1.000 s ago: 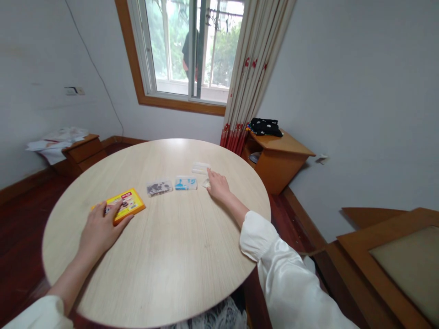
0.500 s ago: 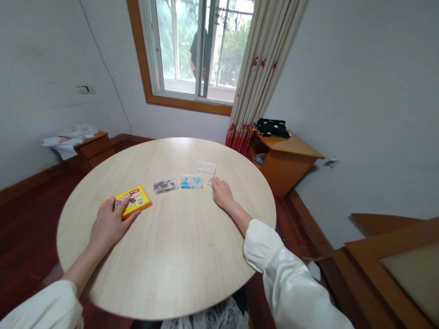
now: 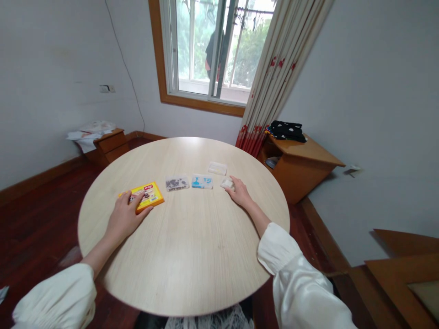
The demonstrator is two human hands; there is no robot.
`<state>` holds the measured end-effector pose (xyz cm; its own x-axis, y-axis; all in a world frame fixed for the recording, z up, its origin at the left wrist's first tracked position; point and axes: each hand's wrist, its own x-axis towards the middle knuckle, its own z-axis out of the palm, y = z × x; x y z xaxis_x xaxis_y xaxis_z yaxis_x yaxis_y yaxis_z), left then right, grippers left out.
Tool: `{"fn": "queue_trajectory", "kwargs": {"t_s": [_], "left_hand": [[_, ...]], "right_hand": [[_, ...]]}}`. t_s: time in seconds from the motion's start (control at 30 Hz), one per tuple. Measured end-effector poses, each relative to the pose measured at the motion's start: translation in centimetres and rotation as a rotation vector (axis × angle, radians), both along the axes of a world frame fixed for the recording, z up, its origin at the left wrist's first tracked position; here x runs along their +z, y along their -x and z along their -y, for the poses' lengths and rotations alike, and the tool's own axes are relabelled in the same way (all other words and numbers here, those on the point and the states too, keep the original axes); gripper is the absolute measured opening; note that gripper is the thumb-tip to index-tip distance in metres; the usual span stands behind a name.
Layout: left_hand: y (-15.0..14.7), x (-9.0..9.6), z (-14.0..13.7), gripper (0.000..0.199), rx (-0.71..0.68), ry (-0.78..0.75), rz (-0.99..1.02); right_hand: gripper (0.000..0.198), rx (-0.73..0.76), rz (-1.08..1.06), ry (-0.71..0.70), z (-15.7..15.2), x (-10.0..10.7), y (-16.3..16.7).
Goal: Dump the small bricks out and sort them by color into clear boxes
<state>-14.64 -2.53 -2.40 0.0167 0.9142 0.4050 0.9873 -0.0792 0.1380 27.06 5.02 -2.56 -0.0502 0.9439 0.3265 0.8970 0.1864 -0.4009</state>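
Note:
My left hand rests on a flat yellow box with a printed label, fingers over its top and thumb along the near side. My right hand holds a small clear plastic case with whitish contents, fingers and thumb at its right end. Left of that case lies a clear case with blue pieces. Beside it is another clear case with dark pieces. Slightly farther back is a clear, shallow plastic case or lid. All of these lie on the round table.
A wooden cabinet with folded black cloth stands beyond the table's right side. Papers cover a low drawer unit at the left. A long curtain hangs by the window.
The view has turned a little left, so everything sits farther right in the picture. My right fingers have shifted to the case's right end, showing more of it. My left hand stays on the yellow box.

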Motion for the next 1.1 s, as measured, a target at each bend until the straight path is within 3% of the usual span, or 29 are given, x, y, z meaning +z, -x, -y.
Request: {"fn": "queue_trajectory", "kwargs": {"t_s": [0.17,0.33,0.43,0.57,0.7,0.8,0.97,1.1], "left_hand": [[0.1,-0.1,-0.1,0.063,-0.018,-0.016,0.009],[0.2,-0.4,-0.2,0.063,-0.031,-0.032,0.012],[0.3,-0.5,-0.2,0.062,-0.033,-0.038,0.016],[0.3,-0.5,-0.1,0.063,-0.046,-0.043,0.028],[0.2,-0.4,0.0,0.064,-0.049,-0.036,0.028],[0.2,-0.4,0.0,0.064,-0.059,-0.048,0.032],[0.1,-0.3,0.0,0.062,-0.075,-0.065,0.063],[0.1,-0.2,0.0,0.062,-0.073,-0.057,0.071]], "right_hand": [[0.054,0.025,-0.035,-0.134,-1.4,1.9,0.0],[0.047,0.098,-0.048,-0.229,-6.0,5.5,1.0],[0.047,0.139,-0.037,-0.163,-8.9,6.1,1.8],[0.044,0.206,-0.009,-0.016,-10.7,4.5,2.5],[0.062,0.294,-0.041,0.051,-11.0,2.7,2.1],[0.068,0.288,-0.091,0.058,-10.9,2.4,1.5],[0.067,0.346,-0.209,0.044,-9.9,3.8,1.7],[0.066,0.48,-0.275,-0.098,-8.1,4.9,3.3]]}}
